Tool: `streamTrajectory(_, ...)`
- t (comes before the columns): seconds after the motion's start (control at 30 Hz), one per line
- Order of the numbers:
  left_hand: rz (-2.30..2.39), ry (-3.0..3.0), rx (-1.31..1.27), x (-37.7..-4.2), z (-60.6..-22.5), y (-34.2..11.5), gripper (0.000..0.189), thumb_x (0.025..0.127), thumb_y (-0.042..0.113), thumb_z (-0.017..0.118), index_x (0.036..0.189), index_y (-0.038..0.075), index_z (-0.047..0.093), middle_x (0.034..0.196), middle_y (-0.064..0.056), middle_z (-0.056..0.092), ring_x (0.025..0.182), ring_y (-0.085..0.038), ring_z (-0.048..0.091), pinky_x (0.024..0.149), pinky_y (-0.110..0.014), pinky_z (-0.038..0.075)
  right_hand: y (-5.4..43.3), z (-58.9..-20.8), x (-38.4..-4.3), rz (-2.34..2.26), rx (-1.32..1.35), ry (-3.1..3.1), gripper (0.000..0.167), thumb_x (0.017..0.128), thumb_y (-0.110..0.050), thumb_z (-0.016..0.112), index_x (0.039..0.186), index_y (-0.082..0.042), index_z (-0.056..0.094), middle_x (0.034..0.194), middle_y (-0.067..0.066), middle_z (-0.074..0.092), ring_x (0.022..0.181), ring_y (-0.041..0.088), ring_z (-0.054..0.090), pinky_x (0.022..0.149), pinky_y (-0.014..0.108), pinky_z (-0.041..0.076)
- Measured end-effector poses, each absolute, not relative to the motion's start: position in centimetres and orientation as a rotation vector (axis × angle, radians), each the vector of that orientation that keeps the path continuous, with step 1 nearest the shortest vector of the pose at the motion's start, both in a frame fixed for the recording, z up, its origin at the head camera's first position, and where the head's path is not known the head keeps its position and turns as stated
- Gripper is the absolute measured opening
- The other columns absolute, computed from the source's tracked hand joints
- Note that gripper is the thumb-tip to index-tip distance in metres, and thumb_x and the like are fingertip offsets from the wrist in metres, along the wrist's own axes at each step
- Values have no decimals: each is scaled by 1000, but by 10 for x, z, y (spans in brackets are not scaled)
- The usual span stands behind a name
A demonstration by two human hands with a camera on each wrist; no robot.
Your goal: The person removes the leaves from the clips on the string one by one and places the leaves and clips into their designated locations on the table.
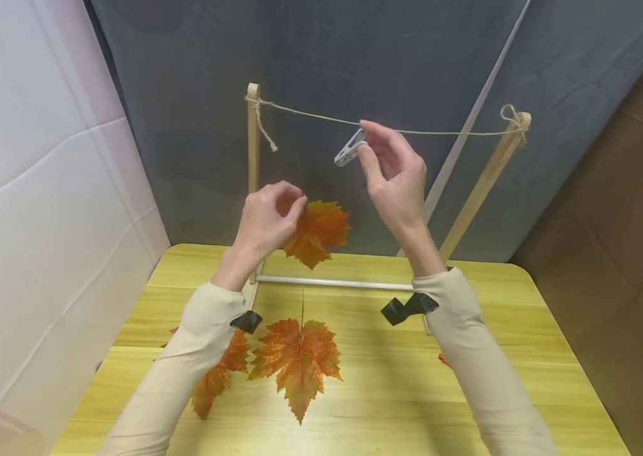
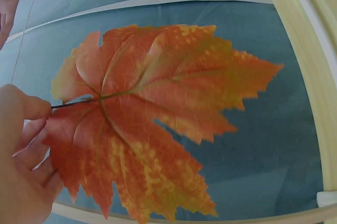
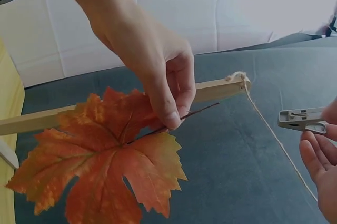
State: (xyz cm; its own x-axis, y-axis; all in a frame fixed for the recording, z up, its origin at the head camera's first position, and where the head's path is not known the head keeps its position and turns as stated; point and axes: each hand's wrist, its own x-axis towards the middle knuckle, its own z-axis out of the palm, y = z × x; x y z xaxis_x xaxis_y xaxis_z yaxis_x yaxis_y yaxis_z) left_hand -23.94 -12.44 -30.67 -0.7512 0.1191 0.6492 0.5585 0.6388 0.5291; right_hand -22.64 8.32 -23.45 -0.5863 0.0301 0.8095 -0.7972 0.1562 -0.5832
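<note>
My left hand [image 1: 264, 216] pinches the thin stem of an orange maple leaf [image 1: 324, 228] between thumb and forefinger, below the string. In the left wrist view the same leaf [image 2: 158, 84] spreads out broad and toothed, its stem in the fingertips. With thumb and fingers, my right hand [image 1: 400, 177] pinches a pale grey clothespin [image 1: 350, 150] close to the twine [image 1: 310, 114]. The right wrist view has the clothespin [image 3: 299, 118] beside the twine, apart from the leaf; whether its far end is spread is hard to tell.
The twine is tied between a left wooden post [image 1: 253, 139] and a right wooden post [image 1: 483, 180]. A white rod [image 1: 333, 282] runs low between them. On the yellow wood-grain table [image 1: 378, 392] lie a maple leaf [image 1: 300, 361] and another leaf [image 1: 213, 383], partly behind the left sleeve.
</note>
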Motion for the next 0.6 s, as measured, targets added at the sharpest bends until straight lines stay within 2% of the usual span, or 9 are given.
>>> streamTrajectory(0.2,-1066,-2226,-583,-238,-317,-127,12,93,14,71,95,2,73,89,-13,74,75,-28,63,70,-37,50,89,-246,-221,1543,785,-1691,28,91,5,65,118,13,65,106,27,67,90,8,68,87,24,57)
streamTrajectory(0.6,-1121,-2205,-652,-238,-334,-117,10,93,11,72,94,1,73,86,-13,75,70,-25,65,67,-36,54,106,-265,-198,1605,696,-1916,30,88,9,66,117,13,63,111,28,67,91,6,69,88,22,57)
